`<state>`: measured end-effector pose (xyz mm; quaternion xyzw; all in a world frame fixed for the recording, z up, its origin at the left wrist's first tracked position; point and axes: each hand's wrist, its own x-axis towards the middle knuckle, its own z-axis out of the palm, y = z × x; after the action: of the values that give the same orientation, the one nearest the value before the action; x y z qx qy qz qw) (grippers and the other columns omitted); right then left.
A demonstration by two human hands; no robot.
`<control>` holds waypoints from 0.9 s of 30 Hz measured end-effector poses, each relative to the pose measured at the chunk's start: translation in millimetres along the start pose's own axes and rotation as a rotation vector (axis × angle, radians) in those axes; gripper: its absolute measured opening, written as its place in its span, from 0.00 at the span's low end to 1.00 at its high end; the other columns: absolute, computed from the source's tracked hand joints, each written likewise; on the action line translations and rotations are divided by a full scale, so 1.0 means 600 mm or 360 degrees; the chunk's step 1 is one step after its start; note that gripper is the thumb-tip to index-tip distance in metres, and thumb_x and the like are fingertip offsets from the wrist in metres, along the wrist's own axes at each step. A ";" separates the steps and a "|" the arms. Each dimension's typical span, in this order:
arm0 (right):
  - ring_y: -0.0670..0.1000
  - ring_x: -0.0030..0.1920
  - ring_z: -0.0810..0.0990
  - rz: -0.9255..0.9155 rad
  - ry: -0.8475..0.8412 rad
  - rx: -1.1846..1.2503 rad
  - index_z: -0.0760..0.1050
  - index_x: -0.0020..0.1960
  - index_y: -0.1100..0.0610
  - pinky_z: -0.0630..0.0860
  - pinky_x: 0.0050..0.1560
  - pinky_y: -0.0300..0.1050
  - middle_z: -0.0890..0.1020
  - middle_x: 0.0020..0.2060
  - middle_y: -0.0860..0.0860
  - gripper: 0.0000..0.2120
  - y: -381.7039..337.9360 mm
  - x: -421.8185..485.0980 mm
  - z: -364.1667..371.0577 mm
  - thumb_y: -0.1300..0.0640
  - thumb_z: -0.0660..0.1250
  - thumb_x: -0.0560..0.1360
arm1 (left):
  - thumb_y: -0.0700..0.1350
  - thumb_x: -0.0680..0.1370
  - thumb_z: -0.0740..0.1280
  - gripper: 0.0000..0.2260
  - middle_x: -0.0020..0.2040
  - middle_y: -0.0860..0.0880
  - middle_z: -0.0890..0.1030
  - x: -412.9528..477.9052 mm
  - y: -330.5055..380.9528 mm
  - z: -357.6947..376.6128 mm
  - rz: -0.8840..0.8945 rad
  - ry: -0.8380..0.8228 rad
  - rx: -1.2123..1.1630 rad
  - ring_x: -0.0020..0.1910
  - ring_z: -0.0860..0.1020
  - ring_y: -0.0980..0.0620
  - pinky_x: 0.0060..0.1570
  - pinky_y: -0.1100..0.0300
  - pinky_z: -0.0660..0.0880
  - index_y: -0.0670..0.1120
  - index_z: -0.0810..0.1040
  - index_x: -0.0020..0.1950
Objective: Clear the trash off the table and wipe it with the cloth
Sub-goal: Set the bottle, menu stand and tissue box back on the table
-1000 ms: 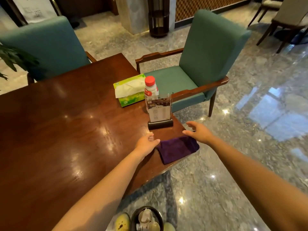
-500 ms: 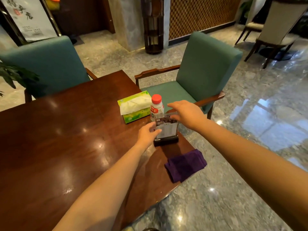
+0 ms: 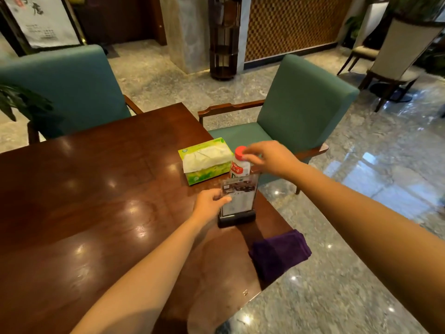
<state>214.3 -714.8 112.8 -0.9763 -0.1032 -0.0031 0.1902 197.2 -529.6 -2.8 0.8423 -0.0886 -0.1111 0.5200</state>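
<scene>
A white plastic bottle [image 3: 238,168] with a red cap stands near the right edge of the dark wooden table [image 3: 96,201]. My right hand [image 3: 272,160] reaches over from the right, its fingers and thumb curled round the cap and neck. In front of the bottle stands a clear sign holder [image 3: 240,201] on a black base, and my left hand [image 3: 210,201] grips its left edge with the thumb across the front. A folded purple cloth [image 3: 280,251] lies at the table's near right edge, partly overhanging it.
A green tissue box [image 3: 204,160] sits just left of the bottle. Teal armchairs stand at the right side [image 3: 305,109] and the far side [image 3: 65,88] of the table. A plant [image 3: 19,102] is at the far left. Polished stone floor lies to the right.
My right hand rose from beside the cloth, passed over the sign holder and reached the bottle's cap. My left hand moved from the cloth's edge to the sign holder. The camera tilted up.
</scene>
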 end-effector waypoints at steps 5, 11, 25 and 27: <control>0.58 0.68 0.70 0.0076 -0.0238 -0.0280 0.62 0.73 0.56 0.69 0.66 0.55 0.70 0.70 0.56 0.30 -0.004 0.071 0.011 0.51 0.67 0.74 | 0.39 0.74 0.69 0.10 0.27 0.51 0.67 -0.024 -0.028 -0.070 -0.0034 0.0025 0.0022 0.28 0.64 0.57 0.27 0.67 0.61 0.41 0.72 0.35; 0.60 0.65 0.72 0.0399 -0.0281 0.0079 0.55 0.74 0.57 0.72 0.61 0.54 0.71 0.68 0.59 0.42 0.019 0.092 0.045 0.56 0.75 0.68 | 0.40 0.74 0.70 0.06 0.38 0.44 0.80 -0.063 -0.054 -0.146 -0.0178 0.0191 -0.0100 0.40 0.76 0.51 0.40 0.59 0.72 0.42 0.77 0.38; 0.59 0.63 0.74 0.0507 -0.0008 0.1205 0.63 0.69 0.59 0.71 0.64 0.54 0.74 0.65 0.58 0.34 0.087 0.051 0.190 0.62 0.74 0.68 | 0.39 0.73 0.70 0.04 0.39 0.48 0.81 -0.120 -0.123 -0.177 -0.0276 0.0621 -0.0034 0.36 0.76 0.59 0.35 0.72 0.72 0.39 0.81 0.45; 0.58 0.62 0.75 0.0506 0.0060 0.1176 0.65 0.67 0.58 0.72 0.61 0.51 0.75 0.64 0.57 0.32 0.087 0.053 0.198 0.60 0.75 0.68 | 0.40 0.73 0.71 0.06 0.44 0.45 0.83 -0.131 -0.132 -0.182 -0.0324 0.0661 -0.0068 0.43 0.78 0.51 0.46 0.58 0.75 0.39 0.82 0.47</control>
<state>252.3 -711.4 -15.2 -0.8458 0.0585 0.0457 0.5283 155.1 -380.0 -18.9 0.8404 0.1081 0.0110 0.5309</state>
